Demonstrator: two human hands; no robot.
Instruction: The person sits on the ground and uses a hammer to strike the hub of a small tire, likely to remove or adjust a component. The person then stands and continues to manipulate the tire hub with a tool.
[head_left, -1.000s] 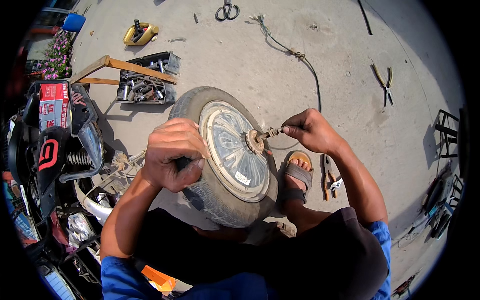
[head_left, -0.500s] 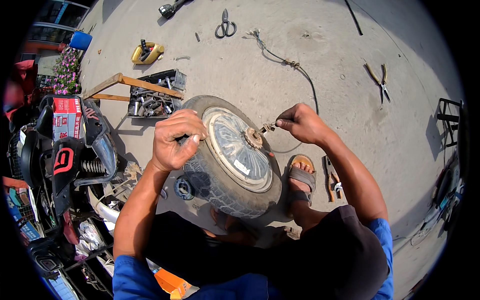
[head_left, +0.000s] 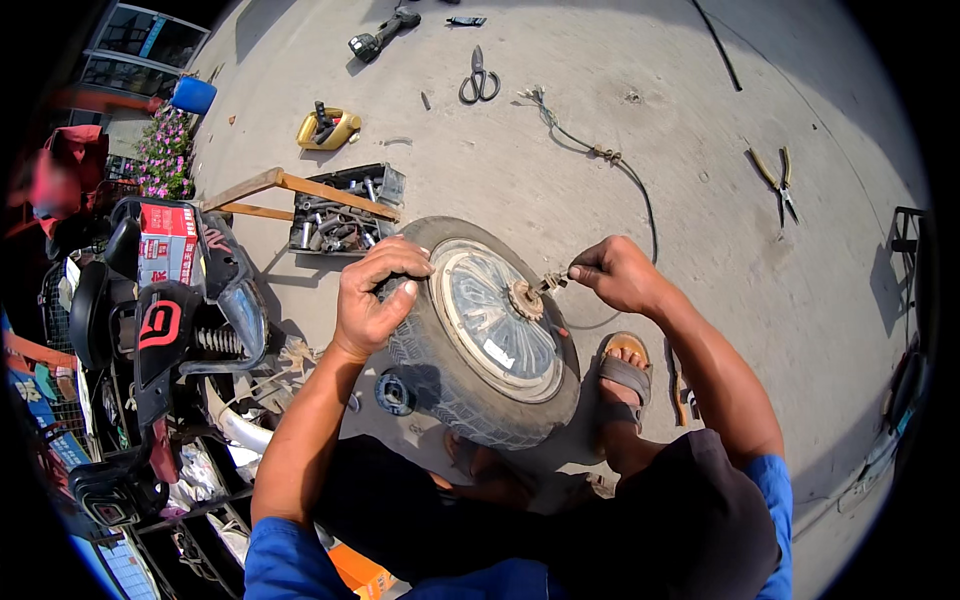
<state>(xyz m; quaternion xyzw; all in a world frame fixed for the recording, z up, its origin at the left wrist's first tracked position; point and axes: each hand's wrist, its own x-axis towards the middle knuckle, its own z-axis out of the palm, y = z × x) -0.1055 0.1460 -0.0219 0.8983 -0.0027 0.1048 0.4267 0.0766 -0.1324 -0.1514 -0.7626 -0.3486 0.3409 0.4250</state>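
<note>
A wheel (head_left: 500,350) with a worn black tire and a grey metal hub stands tilted on the ground between my legs. My left hand (head_left: 378,295) is curled over the tire's upper left edge, thumb against the tread. At the hub's centre sits a rusty toothed ring (head_left: 526,300), with small metal pieces (head_left: 552,282) around the axle beyond it. My right hand (head_left: 618,272) is pinched closed at the outer end of these pieces; what lies between the fingertips is too small to make out. A black cable (head_left: 645,185) runs from behind my right hand to bare wire ends.
A toolbox (head_left: 345,215) of sockets and a cut yellow container (head_left: 328,130) stand at left, near a scooter body (head_left: 190,300). Scissors (head_left: 479,78), a power tool (head_left: 383,36) and pliers (head_left: 776,182) lie farther off. A dark round part (head_left: 394,393) lies beside the tire.
The view has shifted, so the whole scene sits farther right and lower. My left hand stays on the tire. My right hand stays pinched by the axle, slightly closer to the hub.
</note>
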